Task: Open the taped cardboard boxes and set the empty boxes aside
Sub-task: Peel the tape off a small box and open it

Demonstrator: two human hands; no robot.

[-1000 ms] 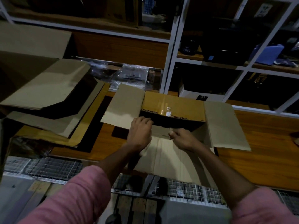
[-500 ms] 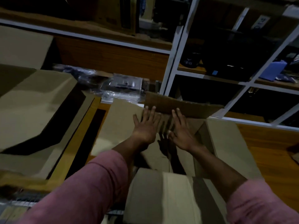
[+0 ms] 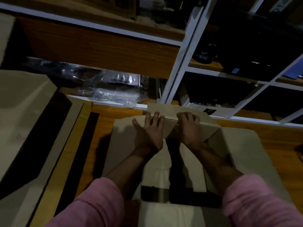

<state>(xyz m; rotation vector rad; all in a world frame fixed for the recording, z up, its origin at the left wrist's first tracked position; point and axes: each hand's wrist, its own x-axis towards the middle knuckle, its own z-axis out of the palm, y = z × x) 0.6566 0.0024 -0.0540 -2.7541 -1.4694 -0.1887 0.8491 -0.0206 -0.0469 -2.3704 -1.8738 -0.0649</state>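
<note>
An opened cardboard box stands on the wooden table in front of me, its side flaps spread left and right. Both my hands reach across the opening to the far flap. My left hand lies flat with straight, spread fingers pressing on that flap's fold. My right hand has its fingers curled over the same fold, gripping the flap's edge. The inside of the box is dark between my forearms and I cannot see any contents.
More opened cardboard boxes lie at the left on the table. Clear plastic bags sit behind the box under a wooden shelf. A white-framed shelf unit with dark items rises at the back right.
My view has moved closer over the box. Both hands went from the near flap to the far flap; the right hand's fingers, straight half a second ago, now curl over its fold.
</note>
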